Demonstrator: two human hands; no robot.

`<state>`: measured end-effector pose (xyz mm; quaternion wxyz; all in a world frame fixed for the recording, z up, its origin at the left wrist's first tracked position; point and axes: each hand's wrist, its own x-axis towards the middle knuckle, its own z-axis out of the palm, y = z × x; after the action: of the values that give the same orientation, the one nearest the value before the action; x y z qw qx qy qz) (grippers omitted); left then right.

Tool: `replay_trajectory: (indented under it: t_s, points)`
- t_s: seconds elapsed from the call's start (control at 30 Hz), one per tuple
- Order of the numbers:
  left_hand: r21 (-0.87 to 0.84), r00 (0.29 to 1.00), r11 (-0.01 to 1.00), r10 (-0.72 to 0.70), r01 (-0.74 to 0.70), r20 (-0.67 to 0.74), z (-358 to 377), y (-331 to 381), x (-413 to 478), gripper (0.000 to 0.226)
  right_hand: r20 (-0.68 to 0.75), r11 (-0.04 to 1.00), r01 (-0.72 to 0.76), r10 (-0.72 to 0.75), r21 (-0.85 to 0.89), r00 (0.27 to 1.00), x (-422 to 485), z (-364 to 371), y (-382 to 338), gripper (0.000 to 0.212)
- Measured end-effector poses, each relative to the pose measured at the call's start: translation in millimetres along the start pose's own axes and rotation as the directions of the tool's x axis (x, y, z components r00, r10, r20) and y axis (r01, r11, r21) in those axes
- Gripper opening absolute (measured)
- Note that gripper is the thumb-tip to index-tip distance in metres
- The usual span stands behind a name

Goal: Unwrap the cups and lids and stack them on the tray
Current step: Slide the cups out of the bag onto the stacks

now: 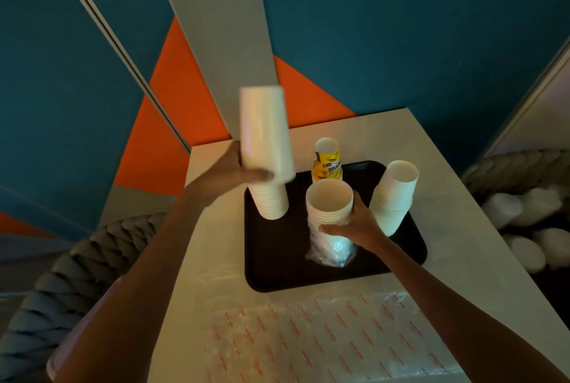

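A black tray (277, 262) lies on the pale table. My left hand (237, 171) grips a tall stack of white cups (265, 132), blurred, held above another upside-down white stack (271, 200) on the tray's left. My right hand (357, 225) holds a stack of white cups (329, 203) at mid-tray, its lower part still in a clear plastic wrap (333, 251) bunched at the bottom. A yellow printed cup stack (327, 160) stands at the tray's back. A tilted white stack (394, 194) stands at the tray's right.
A clear plastic sheet with orange marks (324, 339) lies on the table's near part. Grey quilted seats (61, 274) flank the table. More white lids or cups (530, 228) lie on the right seat. A blue and orange wall (401, 43) rises behind.
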<state>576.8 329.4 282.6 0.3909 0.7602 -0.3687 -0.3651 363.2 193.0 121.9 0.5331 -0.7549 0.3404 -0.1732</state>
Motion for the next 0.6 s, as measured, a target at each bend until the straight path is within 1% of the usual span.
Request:
replay_trajectory:
  t_s: [0.03,0.1,0.13,0.2,0.27,0.43,0.53,0.6]
  points:
    - [-0.044,0.991,0.997,0.056,-0.062,-0.124,-4.8,4.3,6.3,0.122,0.002,1.000,0.003,-0.003,-0.009,1.000,0.1,0.3,-1.0,0.105]
    - [-0.080,0.927,0.981,0.136,-0.174,-0.350,-11.2,11.9,18.4,0.108,0.008,1.000,0.010,-0.009,-0.026,1.000,0.6,0.6,-2.3,0.104]
    - [-0.077,0.888,0.975,0.157,-0.210,-0.433,-12.9,13.3,24.7,0.100,0.011,0.999,0.013,-0.013,-0.032,1.000,1.0,0.9,-2.0,0.104]
    - [-0.076,0.828,0.965,0.173,-0.250,-0.533,-14.8,8.5,37.6,0.094,0.008,0.998,0.023,-0.022,-0.051,1.000,1.2,1.5,-1.8,0.104]
    - [-0.064,0.803,0.965,0.174,-0.255,-0.569,-12.9,-3.1,49.7,0.098,-0.003,0.997,0.033,-0.034,-0.072,0.999,2.1,1.7,-0.6,0.104]
    - [0.024,0.815,0.989,0.135,-0.147,-0.564,10.3,-33.6,66.8,0.104,0.000,0.998,0.026,-0.026,-0.063,1.000,2.4,0.5,-1.1,0.103]
    - [0.007,0.851,0.994,0.099,-0.112,-0.516,20.6,-56.3,71.9,0.109,-0.007,0.998,0.022,-0.022,-0.063,1.000,2.2,-0.3,-1.8,0.104]
    - [-0.011,0.879,0.999,0.042,-0.054,-0.474,26.1,-71.1,70.8,0.115,-0.007,0.997,0.023,-0.023,-0.067,1.000,1.9,-0.4,-1.9,0.104]
